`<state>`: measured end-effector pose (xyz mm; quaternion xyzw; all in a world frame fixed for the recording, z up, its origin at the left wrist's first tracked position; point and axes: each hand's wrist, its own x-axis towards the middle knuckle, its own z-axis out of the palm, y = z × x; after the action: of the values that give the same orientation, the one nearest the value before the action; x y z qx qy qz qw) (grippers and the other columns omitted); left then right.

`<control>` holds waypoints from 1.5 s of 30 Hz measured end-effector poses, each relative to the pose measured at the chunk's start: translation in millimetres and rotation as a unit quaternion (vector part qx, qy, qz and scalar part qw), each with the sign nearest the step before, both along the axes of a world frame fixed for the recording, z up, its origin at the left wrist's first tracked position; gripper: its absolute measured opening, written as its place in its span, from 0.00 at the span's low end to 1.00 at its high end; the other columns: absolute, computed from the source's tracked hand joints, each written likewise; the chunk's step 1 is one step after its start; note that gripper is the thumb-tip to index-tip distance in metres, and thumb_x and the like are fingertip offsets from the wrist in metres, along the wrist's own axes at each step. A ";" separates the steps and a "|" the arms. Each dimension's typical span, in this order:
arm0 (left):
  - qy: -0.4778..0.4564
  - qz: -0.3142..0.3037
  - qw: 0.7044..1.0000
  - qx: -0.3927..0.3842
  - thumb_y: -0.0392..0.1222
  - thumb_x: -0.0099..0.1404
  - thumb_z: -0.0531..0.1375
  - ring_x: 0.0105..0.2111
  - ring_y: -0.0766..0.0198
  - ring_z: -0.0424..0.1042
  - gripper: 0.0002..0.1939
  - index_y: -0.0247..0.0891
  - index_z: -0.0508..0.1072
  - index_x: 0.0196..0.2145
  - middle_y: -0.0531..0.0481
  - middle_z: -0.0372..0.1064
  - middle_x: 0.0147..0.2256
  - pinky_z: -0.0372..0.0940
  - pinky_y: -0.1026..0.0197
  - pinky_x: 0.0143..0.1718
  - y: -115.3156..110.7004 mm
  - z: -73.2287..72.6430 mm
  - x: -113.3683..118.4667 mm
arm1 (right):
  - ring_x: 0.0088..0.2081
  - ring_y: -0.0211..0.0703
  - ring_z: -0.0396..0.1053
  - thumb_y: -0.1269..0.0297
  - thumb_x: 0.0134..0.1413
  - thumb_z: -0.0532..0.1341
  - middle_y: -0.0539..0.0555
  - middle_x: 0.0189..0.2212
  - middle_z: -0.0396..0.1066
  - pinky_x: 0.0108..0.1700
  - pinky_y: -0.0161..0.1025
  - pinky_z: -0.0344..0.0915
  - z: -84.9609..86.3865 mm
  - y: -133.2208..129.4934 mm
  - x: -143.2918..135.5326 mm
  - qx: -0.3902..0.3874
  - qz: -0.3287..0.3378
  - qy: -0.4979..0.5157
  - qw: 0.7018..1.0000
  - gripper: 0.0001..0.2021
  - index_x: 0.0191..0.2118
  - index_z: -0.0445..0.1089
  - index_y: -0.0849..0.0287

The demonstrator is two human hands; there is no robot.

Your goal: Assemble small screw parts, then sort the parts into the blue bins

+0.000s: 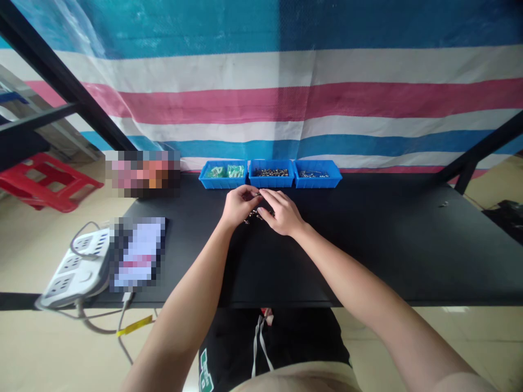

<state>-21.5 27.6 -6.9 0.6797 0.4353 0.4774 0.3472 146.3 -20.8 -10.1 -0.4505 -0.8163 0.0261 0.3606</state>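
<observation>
My left hand (pixel 240 207) and my right hand (pixel 283 213) meet just in front of the blue bins, fingertips almost touching. Between them is a small dark metal part (pixel 259 194), mostly covered by the fingers; its exact kind is too small to tell. My left thumb and fingers pinch it from the left, while my right fingers close on it from the other side. Below the hands, a small pile of shiny metal pieces (pixel 254 214) lies on the black table (pixel 368 245), partly hidden by my right thumb.
Three blue bins stand along the back: the left bin (pixel 223 184) holds green-and-white packets, the middle bin (pixel 272 183) small metal parts, the right bin (pixel 318 183) thin metal pieces. A power strip (pixel 77 267) and blurred phone (pixel 139 253) lie left. A tiny metal piece (pixel 443 204) sits far right.
</observation>
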 end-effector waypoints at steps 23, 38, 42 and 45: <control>0.018 -0.067 0.996 -0.049 0.50 0.54 0.66 0.27 0.64 0.69 0.19 0.33 0.79 0.39 0.47 0.73 0.29 0.64 0.61 0.30 -5.6 6.8 0.7 | 0.41 0.47 0.68 0.64 0.67 0.49 0.59 0.37 0.75 0.48 0.43 0.64 -4.7 6.9 3.7 0.014 -0.062 0.004 0.998 0.17 0.41 0.74 0.59; 0.062 -0.063 0.995 -0.037 0.51 0.60 0.62 0.25 0.64 0.67 0.19 0.34 0.79 0.42 0.48 0.75 0.28 0.63 0.61 0.28 -4.8 6.8 -0.5 | 0.39 0.46 0.69 0.64 0.65 0.49 0.57 0.33 0.74 0.44 0.42 0.65 -3.8 6.6 3.2 0.023 -0.075 0.014 0.997 0.15 0.36 0.72 0.58; 0.076 -0.061 0.995 -0.026 0.52 0.61 0.60 0.30 0.62 0.70 0.19 0.34 0.79 0.41 0.46 0.76 0.32 0.64 0.60 0.33 -3.4 5.8 -0.2 | 0.39 0.46 0.69 0.65 0.65 0.50 0.58 0.33 0.74 0.45 0.41 0.64 -3.8 6.6 3.4 0.020 -0.070 0.014 0.997 0.14 0.36 0.73 0.59; 0.093 -0.054 0.994 -0.023 0.55 0.62 0.59 0.30 0.62 0.69 0.20 0.34 0.78 0.38 0.48 0.74 0.31 0.63 0.61 0.33 -3.2 5.4 -0.5 | 0.39 0.46 0.69 0.65 0.65 0.51 0.57 0.33 0.75 0.45 0.41 0.64 -4.4 7.0 3.3 0.026 -0.067 0.014 0.997 0.13 0.36 0.72 0.58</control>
<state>-22.0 24.4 -1.5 0.7352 0.4395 0.3826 0.3462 149.6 -13.9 -14.5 -0.4947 -0.7792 -0.0129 0.3846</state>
